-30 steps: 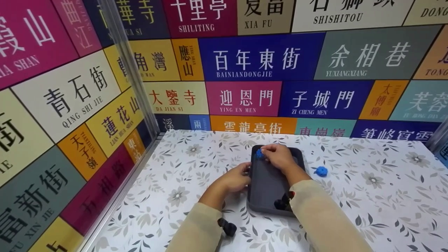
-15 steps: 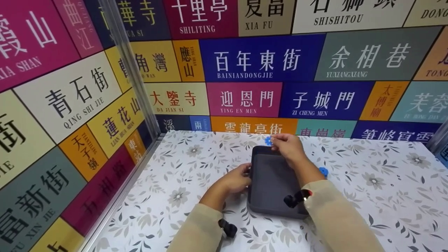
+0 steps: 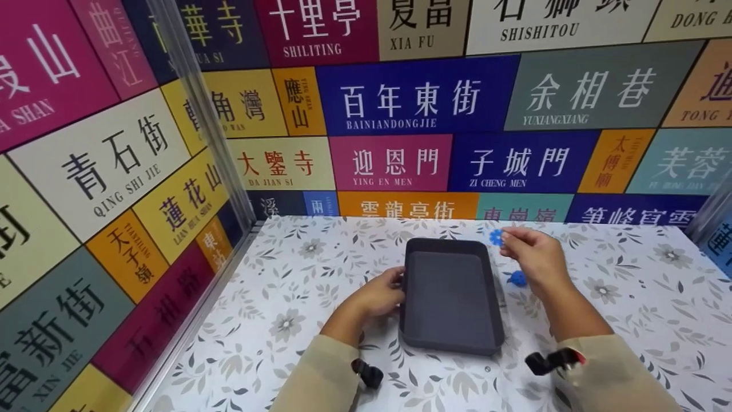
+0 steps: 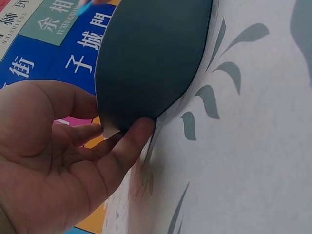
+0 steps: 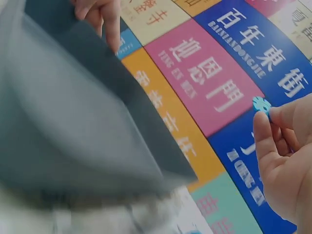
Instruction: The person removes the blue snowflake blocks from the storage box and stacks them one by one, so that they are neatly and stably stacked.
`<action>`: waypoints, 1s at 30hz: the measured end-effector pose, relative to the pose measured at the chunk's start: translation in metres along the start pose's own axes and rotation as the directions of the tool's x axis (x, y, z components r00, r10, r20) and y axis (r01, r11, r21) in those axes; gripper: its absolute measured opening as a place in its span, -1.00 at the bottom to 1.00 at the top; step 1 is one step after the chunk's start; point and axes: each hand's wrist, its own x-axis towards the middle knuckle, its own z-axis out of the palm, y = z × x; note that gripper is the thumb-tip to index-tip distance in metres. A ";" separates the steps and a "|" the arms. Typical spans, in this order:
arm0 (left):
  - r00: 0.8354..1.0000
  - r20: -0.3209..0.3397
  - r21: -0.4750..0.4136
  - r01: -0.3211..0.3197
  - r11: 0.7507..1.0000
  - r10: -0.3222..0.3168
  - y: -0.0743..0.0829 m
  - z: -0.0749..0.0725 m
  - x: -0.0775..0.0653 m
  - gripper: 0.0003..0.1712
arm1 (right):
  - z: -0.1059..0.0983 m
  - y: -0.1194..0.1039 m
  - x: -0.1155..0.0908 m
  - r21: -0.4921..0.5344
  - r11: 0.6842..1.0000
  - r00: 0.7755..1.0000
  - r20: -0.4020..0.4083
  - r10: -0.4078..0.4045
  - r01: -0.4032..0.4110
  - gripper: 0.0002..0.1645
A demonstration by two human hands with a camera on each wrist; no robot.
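A grey rectangular tray (image 3: pixel 452 297) lies on the table, its inside bare. My left hand (image 3: pixel 380 294) holds its left wall; in the left wrist view the fingers (image 4: pixel 129 146) touch the tray's outer side. Off the tray's far right corner, my right hand (image 3: pixel 540 257) pinches a small blue snowflake-shaped plastic piece (image 3: pixel 496 237) between thumb and fingertips, raised above the table. The right wrist view shows this notched blue piece (image 5: pixel 262 105) at the fingertips. A second blue thing, a small bumpy clump (image 3: pixel 517 278), rests on the table right of the tray, beside my right hand.
The table (image 3: pixel 297 366) has a white cover with grey leaves and flowers. Behind it and on the left stand walls (image 3: pixel 417 94) of coloured panels with printed characters. Black wrist cameras (image 3: pixel 369 375) sit on both sleeves.
My right hand has lifted the blue snowflake-shaped piece from the tray's far left corner and carried it right, past the right wall. My left hand stays on the tray.
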 end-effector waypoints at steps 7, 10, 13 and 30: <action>1.000 0.000 -0.037 0.010 0.999 -0.010 -0.002 0.000 0.000 -0.07 | -0.039 0.028 -0.001 0.042 0.992 0.992 -0.034 0.121 -0.119 -0.50; 1.000 0.005 -0.051 0.010 0.999 -0.010 -0.002 0.001 0.001 -0.07 | -0.049 0.042 0.003 0.052 0.985 0.986 -0.034 0.164 -0.163 -0.62; 1.000 0.009 -0.057 0.012 0.998 -0.012 -0.002 0.002 0.002 -0.06 | -0.056 0.052 0.005 0.053 0.982 0.982 -0.043 0.185 -0.183 -0.79; 0.999 0.021 -0.071 0.030 0.997 -0.028 -0.003 0.002 0.003 -0.07 | -0.068 0.078 0.006 -0.237 0.959 0.988 -0.013 0.156 -0.155 -0.42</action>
